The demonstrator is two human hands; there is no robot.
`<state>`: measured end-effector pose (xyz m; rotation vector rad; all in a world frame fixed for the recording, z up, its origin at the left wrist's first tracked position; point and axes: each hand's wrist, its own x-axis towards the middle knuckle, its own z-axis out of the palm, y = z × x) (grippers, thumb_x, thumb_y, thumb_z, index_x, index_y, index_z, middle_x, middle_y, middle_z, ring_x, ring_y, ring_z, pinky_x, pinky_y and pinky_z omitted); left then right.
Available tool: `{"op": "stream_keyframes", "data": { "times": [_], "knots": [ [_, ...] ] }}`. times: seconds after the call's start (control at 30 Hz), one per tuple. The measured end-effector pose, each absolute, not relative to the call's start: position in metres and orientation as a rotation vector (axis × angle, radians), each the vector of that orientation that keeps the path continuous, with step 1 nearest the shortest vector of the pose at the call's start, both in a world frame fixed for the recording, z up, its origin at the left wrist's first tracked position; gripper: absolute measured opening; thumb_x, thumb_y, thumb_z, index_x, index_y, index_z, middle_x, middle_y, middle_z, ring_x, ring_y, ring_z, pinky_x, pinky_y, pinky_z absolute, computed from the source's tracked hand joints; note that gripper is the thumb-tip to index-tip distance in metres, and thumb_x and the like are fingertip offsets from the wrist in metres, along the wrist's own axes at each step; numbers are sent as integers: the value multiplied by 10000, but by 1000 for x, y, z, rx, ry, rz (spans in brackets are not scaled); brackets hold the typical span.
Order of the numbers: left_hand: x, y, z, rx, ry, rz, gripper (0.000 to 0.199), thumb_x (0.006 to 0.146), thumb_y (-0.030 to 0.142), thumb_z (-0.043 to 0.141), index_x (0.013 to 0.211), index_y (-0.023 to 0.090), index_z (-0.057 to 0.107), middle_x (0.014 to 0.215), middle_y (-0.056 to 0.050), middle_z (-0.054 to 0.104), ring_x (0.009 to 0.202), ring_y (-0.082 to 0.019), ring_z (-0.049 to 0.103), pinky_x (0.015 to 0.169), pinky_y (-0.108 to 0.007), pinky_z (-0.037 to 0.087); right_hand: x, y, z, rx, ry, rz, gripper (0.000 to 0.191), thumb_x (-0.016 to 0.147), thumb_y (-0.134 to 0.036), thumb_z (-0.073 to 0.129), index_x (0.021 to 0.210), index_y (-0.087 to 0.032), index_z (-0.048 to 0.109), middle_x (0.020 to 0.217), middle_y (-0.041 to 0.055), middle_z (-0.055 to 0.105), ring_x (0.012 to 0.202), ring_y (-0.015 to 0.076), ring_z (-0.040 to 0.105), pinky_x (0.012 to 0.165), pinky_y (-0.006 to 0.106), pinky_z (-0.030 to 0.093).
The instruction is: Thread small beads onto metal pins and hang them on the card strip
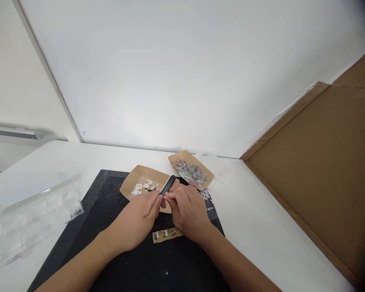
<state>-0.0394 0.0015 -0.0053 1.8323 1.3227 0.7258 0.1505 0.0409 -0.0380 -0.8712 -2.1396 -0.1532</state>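
My left hand [132, 223] and my right hand [190, 209] meet over the black mat [109, 259], fingers closed on a black strip [169, 185] with a pale edge. Its upper end points away from me; the lower part is hidden by my fingers. Just behind it is a brown paper tray [128, 178] with small white bits and a dark scrap in it. Below my hands, a narrow tan strip [161, 239] lies on the mat with several small shiny pieces along it. My right hand covers its right end.
A second paper tray [174, 155] at the back holds many small greenish and reddish clear-wrapped pieces. Clear plastic boxes with compartments [33, 223] stand on the white table [249, 227] at left. A brown cardboard panel [322, 162] borders the right; a white wall [170, 81] rises behind.
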Motion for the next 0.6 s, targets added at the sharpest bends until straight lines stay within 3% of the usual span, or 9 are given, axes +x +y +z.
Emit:
{"op": "stream_keyframes", "data": {
  "times": [0.2,0.4,0.6],
  "knots": [
    [-45,4,-2,1959,1388,616,424,1101,456,258,792,230,442,735,5,566,672,-194,506,636,-323,355,148,48,-37,-994,-2071,-174,179,1076,-227,500,899,-226,529,894,67,719,793,214,628,729,348,389],
    [-50,4,-6,2112,1460,522,395,1100,415,276,858,231,529,753,-5,621,701,-214,570,659,-339,343,150,46,-34,-958,-2159,-226,236,1087,-258,496,853,-227,503,816,37,703,696,186,589,702,343,354],
    [-47,3,0,2182,1545,472,409,1104,422,243,845,229,494,765,-11,622,706,-217,573,663,-338,330,148,47,-32,-929,-2075,-294,227,1080,-240,510,855,-225,495,807,32,701,695,184,593,685,344,338]
  ]
}}
